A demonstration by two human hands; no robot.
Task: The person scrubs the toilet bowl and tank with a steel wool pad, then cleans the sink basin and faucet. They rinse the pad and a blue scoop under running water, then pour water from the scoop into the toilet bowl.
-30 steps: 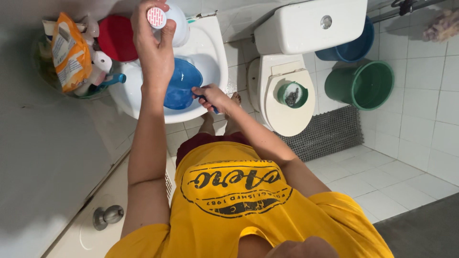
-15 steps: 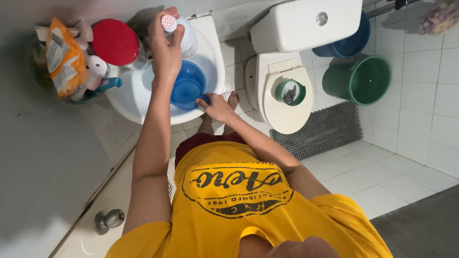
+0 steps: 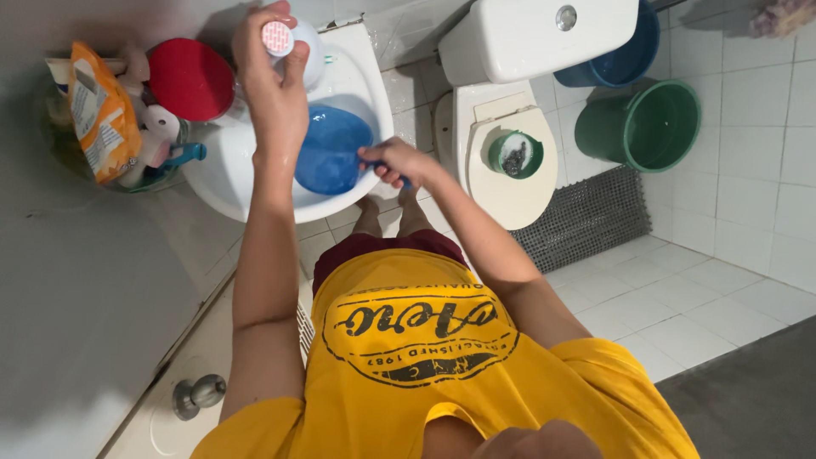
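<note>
My left hand (image 3: 272,98) is raised over the white sink (image 3: 225,183) and grips a white bottle (image 3: 297,38) with a red-and-white patterned end. The bottle is tipped above a blue plastic dipper (image 3: 331,149) that rests in the sink bowl. At the basin's front right rim, my right hand (image 3: 395,161) is closed around the dipper's blue handle. My yellow printed shirt (image 3: 408,340) fills the bottom of the view, and my bare feet (image 3: 387,208) show on the tiles beneath the basin.
A white toilet (image 3: 501,102) stands right of the sink, a small green cup (image 3: 514,153) on its lid. A green bucket (image 3: 637,123), a blue bucket (image 3: 625,51) and a grey mat (image 3: 586,225) lie farther right. An orange packet (image 3: 93,110), a red lid (image 3: 191,81) and a door knob (image 3: 200,393) are left.
My left hand has carried the bottle a little to the left and up. My right hand has lifted and shifted right along the rim, and the dipper now lies more tilted in the bowl.
</note>
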